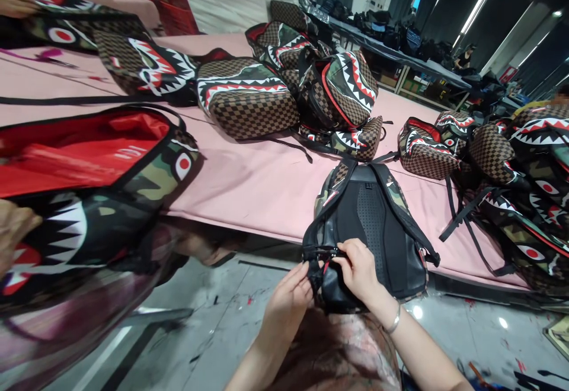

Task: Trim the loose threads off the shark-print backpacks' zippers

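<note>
A backpack lies with its black padded back panel facing up at the table's front edge, its lower end towards me. My left hand is closed on a black webbing strap at the bag's lower left corner. Just above it, my right hand pinches a slim dark tool with a glint of metal, which points left across the strap. The tool's exact kind is hard to make out. The bag's left shoulder strap runs down to this spot.
Shark-mouth backpacks pile up on the pink table, behind and to the right. At left, another person's hand holds an open red-lined bag. A further hand shows top left. Scraps dot the floor.
</note>
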{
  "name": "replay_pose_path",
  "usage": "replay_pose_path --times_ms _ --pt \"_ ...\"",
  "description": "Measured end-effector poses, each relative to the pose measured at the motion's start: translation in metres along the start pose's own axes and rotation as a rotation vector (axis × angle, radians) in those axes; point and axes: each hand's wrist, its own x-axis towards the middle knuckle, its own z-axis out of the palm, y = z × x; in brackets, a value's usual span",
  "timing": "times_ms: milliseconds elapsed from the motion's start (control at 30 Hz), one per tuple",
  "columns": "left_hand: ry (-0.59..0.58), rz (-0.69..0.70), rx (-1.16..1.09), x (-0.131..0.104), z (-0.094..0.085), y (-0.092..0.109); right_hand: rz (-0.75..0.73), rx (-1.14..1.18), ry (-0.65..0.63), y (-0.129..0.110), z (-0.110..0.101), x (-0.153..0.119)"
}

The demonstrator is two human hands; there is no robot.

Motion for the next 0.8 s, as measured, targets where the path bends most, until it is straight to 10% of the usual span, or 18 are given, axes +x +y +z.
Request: replay_pose_path --times_ms 433,700,800 --pt "-0.035 -0.007 -0.006 -0.001 0.005 -0.001 0.014 -0.007 -0.045 -0.003 0.001 -0.001" --pt "-0.011 -0.004 -0.002 -0.001 0.006 0.001 0.337 0.61 -0.019 -0.004 0.016 0.002" --pt "0.003 -0.011 0.01 -0.001 0.007 0.004 0.241 0.624 0.025 -0.009 0.012 -0.002"
